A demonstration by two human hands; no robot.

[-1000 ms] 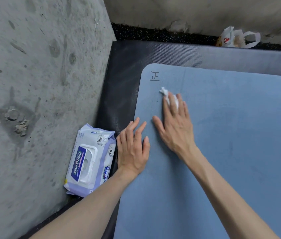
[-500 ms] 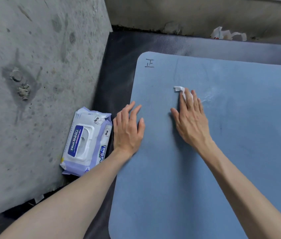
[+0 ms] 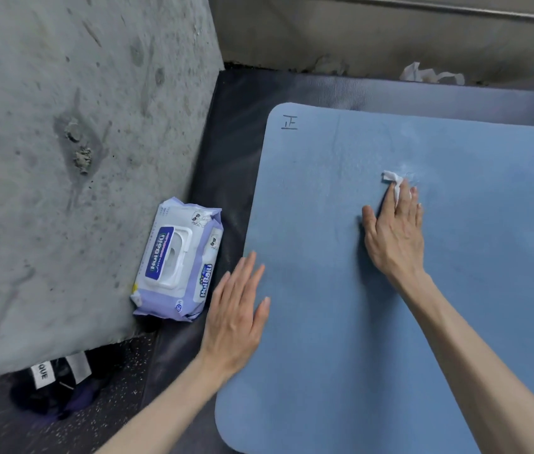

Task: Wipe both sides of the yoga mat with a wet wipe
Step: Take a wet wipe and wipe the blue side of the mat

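The right hand [image 3: 393, 229] covers most of the wet wipe [image 3: 394, 182]; only its far end shows. The yoga mat [image 3: 341, 322] runs off the right and near edges. A near-left dark bundle's tag [image 3: 42, 374] reads only "QUE".

Right hand [image 3: 393, 231] flat, pressing white wet wipe [image 3: 396, 183] onto blue rectangular yoga mat [image 3: 390, 339]; left hand [image 3: 236, 312] flat on mat's left edge.

One blue yoga mat [image 3: 390, 322], one wet wipe [image 3: 394, 180], one wipes pack [image 3: 177, 267], two hands, left hand [image 3: 236, 316], right hand [image 3: 395, 234]
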